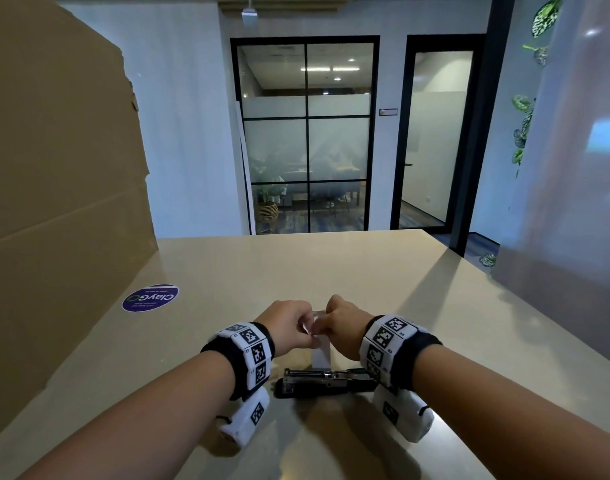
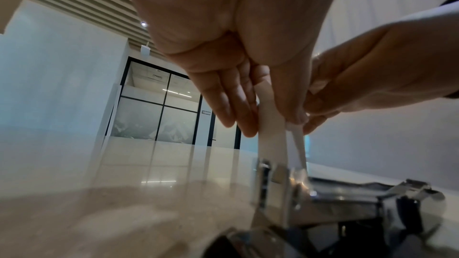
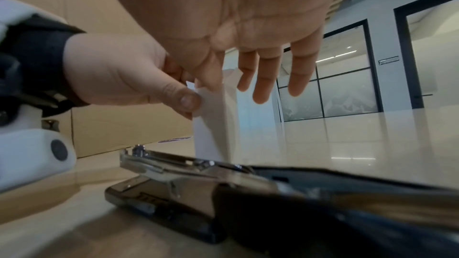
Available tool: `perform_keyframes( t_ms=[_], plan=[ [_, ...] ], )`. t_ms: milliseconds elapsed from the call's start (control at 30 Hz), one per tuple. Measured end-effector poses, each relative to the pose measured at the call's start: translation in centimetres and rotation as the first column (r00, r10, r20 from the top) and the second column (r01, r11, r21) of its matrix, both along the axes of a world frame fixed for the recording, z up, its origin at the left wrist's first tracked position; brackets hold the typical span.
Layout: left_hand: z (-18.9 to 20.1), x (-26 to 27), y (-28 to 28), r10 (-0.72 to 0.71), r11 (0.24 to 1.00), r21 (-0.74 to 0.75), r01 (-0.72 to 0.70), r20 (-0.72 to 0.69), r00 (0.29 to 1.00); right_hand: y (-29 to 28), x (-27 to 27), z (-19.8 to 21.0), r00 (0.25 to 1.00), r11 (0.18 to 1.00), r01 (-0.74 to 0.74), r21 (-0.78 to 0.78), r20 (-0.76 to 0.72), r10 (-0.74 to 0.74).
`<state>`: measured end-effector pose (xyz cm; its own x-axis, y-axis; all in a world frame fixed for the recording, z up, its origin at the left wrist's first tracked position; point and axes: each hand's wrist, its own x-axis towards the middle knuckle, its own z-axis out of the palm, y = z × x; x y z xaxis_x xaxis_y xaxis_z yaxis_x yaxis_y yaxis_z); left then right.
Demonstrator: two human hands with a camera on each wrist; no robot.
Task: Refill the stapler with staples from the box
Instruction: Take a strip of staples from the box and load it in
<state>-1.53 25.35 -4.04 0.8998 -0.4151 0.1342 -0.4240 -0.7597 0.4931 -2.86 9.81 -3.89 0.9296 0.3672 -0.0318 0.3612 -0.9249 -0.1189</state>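
A small white staple box (image 1: 320,355) stands upright on the table just behind the stapler (image 1: 326,381), which lies open with its metal staple channel facing up. Both hands meet at the top of the box. My left hand (image 1: 305,325) pinches its upper part between thumb and fingers. My right hand (image 1: 323,323) pinches the top flap with thumb and forefinger, the other fingers spread. The left wrist view shows the box (image 2: 272,130) held over the stapler (image 2: 347,199). In the right wrist view the box (image 3: 213,128) rises behind the stapler (image 3: 188,180). No staples are visible.
A tall cardboard sheet (image 1: 54,168) stands along the left side of the beige table (image 1: 435,323). A round purple sticker (image 1: 150,297) lies flat on the table to the left of the hands. Glass doors are far behind the table's back edge.
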Motion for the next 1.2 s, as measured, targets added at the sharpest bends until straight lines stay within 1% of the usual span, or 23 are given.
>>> perform_keyframes(
  t_ms=[133,233,300,367,500,567,600,667,767,967,1100,1200],
  plan=[
    [0.0,0.0,0.0,0.001,1.0,-0.011,-0.002,-0.013,1.0,0.4,-1.1,0.7,0.997,0.998,0.057,-0.004,-0.049,-0.057],
    [0.1,-0.1,-0.2,-0.007,1.0,-0.016,0.007,-0.017,1.0,1.0,-2.2,1.7,0.998,0.99,0.064,-0.124,-0.016,-0.066],
    [0.1,-0.1,-0.2,-0.005,1.0,-0.019,0.005,-0.016,1.0,1.0,-2.7,2.3,0.999,0.975,0.041,-0.22,0.02,-0.038],
    [0.2,-0.1,-0.3,0.0,1.0,-0.031,-0.001,-0.022,1.0,1.0,-3.0,2.5,0.999,0.962,0.035,-0.271,-0.002,-0.037],
    [0.3,-0.2,-0.4,-0.01,1.0,-0.003,0.01,-0.023,1.0,1.5,-2.3,2.0,0.978,0.966,0.085,-0.245,-0.163,-0.127],
    [0.5,-0.2,-0.5,-0.015,1.0,0.013,0.015,-0.012,1.0,1.9,-1.9,2.1,0.967,0.975,0.114,-0.192,-0.203,-0.154],
    [0.5,-0.2,-0.5,-0.018,1.0,0.022,0.018,-0.006,1.0,2.0,-1.8,2.3,0.968,0.977,0.104,-0.187,-0.207,-0.143],
    [0.7,-0.3,-0.6,-0.022,0.999,0.035,0.022,0.003,1.0,2.0,-1.8,2.8,0.974,0.971,0.082,-0.223,-0.187,-0.126],
    [0.8,-0.4,-0.6,-0.027,0.999,0.026,0.028,-0.011,1.0,1.3,-2.0,3.1,0.988,0.957,0.062,-0.285,-0.118,-0.1],
    [1.0,-0.3,-1.0,-0.04,0.999,0.028,0.041,-0.047,0.998,0.7,-1.9,3.4,0.998,0.916,-0.058,-0.397,-0.027,0.052],
    [1.1,-0.2,-1.0,-0.04,0.998,0.038,0.042,-0.057,0.998,0.3,-1.6,3.7,0.994,0.913,-0.096,-0.397,0.0,0.105],
    [1.2,-0.2,-1.1,-0.038,0.997,0.06,0.041,-0.048,0.998,0.1,-1.2,4.0,0.993,0.905,-0.098,-0.413,0.026,0.119]
  ],
)
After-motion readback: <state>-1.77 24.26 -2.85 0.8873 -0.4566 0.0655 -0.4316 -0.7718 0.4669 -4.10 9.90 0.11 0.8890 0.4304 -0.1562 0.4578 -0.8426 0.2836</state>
